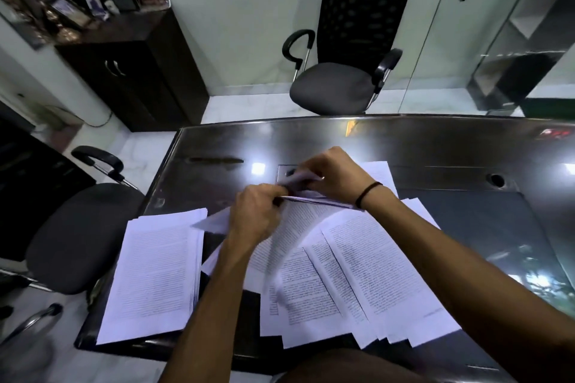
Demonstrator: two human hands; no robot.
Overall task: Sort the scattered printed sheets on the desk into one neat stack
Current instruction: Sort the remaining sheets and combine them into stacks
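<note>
Both forearms are bare, no sleeves reaching the wrists or elbows from where I stand. The right hand (pixel 334 176) wears a thin black band (pixel 367 194) round its wrist. The left hand (pixel 256 211) wears nothing that shows: no ring, no watch.

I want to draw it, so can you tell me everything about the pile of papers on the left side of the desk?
The pile of papers is a thick stack of white sheets, the top one covered in small black print with white margins. It lies flat on the dark shiny desk, near its left edge. Its sheet edges are slightly fanned along the right side, so it is not perfectly squared. Neither hand touches it. The other sheets lie to its right.
</note>
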